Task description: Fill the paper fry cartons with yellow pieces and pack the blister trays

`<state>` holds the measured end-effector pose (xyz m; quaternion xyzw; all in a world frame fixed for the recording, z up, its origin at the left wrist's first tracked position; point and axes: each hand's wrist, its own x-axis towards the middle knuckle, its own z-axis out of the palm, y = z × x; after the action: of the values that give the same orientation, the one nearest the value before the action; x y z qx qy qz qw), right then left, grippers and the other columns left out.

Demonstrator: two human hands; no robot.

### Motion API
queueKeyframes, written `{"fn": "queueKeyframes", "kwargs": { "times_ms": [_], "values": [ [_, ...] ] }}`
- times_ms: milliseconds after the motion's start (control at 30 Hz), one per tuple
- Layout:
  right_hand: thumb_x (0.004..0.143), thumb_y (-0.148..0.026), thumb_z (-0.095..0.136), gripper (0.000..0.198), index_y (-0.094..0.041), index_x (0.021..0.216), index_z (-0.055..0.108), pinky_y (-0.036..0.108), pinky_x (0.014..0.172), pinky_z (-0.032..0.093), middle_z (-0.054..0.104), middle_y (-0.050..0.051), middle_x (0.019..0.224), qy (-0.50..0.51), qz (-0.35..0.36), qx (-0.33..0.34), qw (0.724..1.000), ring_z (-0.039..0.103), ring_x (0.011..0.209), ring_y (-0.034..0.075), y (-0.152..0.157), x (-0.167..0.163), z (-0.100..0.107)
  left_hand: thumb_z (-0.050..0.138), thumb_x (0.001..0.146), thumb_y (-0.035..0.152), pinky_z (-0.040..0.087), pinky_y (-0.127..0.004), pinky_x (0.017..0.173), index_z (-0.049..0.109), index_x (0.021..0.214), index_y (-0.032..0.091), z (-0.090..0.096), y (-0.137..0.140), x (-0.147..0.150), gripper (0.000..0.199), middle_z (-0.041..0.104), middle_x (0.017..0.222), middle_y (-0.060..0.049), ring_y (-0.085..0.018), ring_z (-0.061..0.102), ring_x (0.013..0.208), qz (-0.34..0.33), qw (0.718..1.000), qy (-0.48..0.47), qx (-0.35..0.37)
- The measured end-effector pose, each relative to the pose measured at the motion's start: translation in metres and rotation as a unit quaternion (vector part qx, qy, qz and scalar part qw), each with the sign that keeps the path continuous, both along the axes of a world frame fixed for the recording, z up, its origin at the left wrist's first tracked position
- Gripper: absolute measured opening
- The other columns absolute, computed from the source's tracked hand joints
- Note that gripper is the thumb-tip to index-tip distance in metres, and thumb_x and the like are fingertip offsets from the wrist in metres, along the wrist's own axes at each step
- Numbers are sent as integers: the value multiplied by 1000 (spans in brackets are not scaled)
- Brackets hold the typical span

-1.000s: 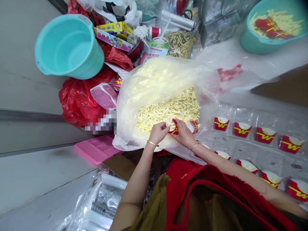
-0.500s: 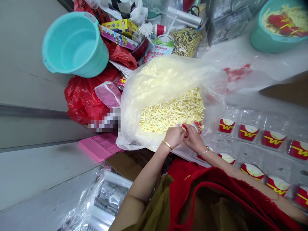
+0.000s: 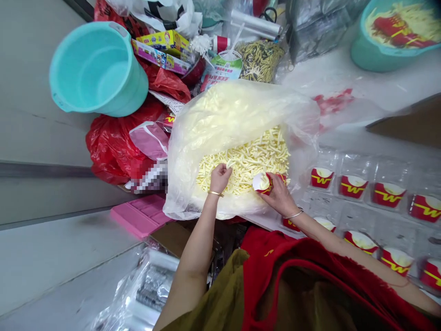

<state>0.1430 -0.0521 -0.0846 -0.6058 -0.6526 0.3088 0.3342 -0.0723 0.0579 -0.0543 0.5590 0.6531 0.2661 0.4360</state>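
Observation:
A large translucent plastic bag (image 3: 193, 128) lies open, filled with loose pale-yellow fry-shaped sticks (image 3: 262, 151). Over the left part of the pile, my left hand (image 3: 221, 178) is pinched closed, with a pale stick showing at its fingertips. My right hand (image 3: 278, 195) grips a small red fries carton (image 3: 264, 185) with a white inside, tilted with its mouth to the left. Some pale content shows in that mouth. Another red carton piece shows behind my right fingers, partly hidden.
To the right, clear plastic trays (image 3: 358, 161) hold rows of red cartons (image 3: 353, 186). A teal bucket (image 3: 99, 69) stands at upper left; a second teal bucket (image 3: 375, 57) with sticks and red cartons is at upper right. A pink plastic piece (image 3: 141, 215) lies left of the bag.
My hands were together at the bag's front edge. My left hand has moved left over the sticks, while my right hand keeps the carton, its mouth now visible.

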Motion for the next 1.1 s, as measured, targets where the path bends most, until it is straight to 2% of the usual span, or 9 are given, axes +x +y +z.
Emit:
{"fn": "queueKeyframes", "kwargs": {
  "times_ms": [133, 233, 333, 433, 600, 700, 867, 967, 1100],
  "values": [
    [79, -38, 62, 70, -18, 136, 28, 51, 101, 40, 48, 16, 125, 4, 11, -5, 1000, 46, 117, 30, 9, -8, 6, 61, 73, 34, 25, -19, 49, 48, 72, 17, 25, -18, 9, 21, 41, 57, 5, -5, 35, 49, 32, 967, -235, -95],
    [79, -39, 62, 70, -20, 137, 27, 49, 99, 42, 48, 15, 126, 21, 19, 3, 1000, 46, 118, 29, 15, -20, 12, 61, 74, 37, 26, -19, 48, 52, 78, 16, 37, -29, 19, 23, 42, 59, 5, -5, 36, 50, -10, 956, -258, -142],
    [80, -36, 62, 71, -19, 138, 25, 47, 99, 42, 48, 15, 125, 20, 18, 10, 1000, 46, 117, 28, 18, -27, 16, 65, 73, 40, 29, -20, 50, 57, 81, 16, 40, -37, 25, 26, 45, 59, 4, -7, 38, 51, -102, 976, -136, -136],
    [80, -30, 61, 68, -19, 137, 26, 46, 100, 42, 48, 14, 126, 1, 27, 16, 1000, 46, 117, 28, 16, -26, 14, 62, 78, 40, 34, -23, 55, 61, 94, 18, 41, -44, 34, 27, 50, 62, 3, -10, 45, 56, -148, 988, 35, -36],
    [79, -19, 56, 61, -16, 135, 30, 46, 98, 42, 50, 14, 123, -12, 55, 38, 998, 46, 115, 27, 5, -15, 3, 50, 85, 26, 38, -28, 66, 63, 72, 17, 41, -60, 63, 21, 61, 73, -6, -18, 56, 73, -274, 925, 258, 60],
    [79, -24, 58, 63, -16, 135, 30, 47, 99, 41, 49, 14, 124, -10, 54, 34, 998, 45, 116, 27, -2, -7, -3, 45, 87, 25, 40, -26, 65, 64, 73, 18, 39, -53, 67, 25, 62, 69, -3, -16, 57, 69, -343, 913, 220, 22],
    [79, -34, 62, 68, -16, 136, 29, 49, 106, 34, 47, 16, 129, -16, 13, 11, 1000, 42, 122, 28, -1, 2, -4, 48, 83, 16, 42, -28, 75, 60, 105, 19, 20, -4, 42, 25, 61, 93, -6, -17, 56, 83, -217, 936, 260, 100],
    [79, -34, 63, 69, -14, 136, 30, 46, 106, 35, 47, 16, 129, -14, 3, 3, 1000, 41, 122, 27, 1, 3, -1, 55, 78, 16, 40, -33, 80, 62, 91, 18, 4, 18, 25, 15, 56, 100, -9, -22, 53, 94, -204, 905, 338, 158],
    [79, -37, 63, 70, -15, 136, 30, 46, 104, 37, 47, 15, 128, -10, -9, -7, 1000, 43, 121, 27, 1, 2, 2, 50, 86, 23, 38, -33, 83, 58, 86, 18, -9, 13, 11, 9, 58, 95, -7, -20, 53, 93, -198, 914, 310, 171]
  ]
}}
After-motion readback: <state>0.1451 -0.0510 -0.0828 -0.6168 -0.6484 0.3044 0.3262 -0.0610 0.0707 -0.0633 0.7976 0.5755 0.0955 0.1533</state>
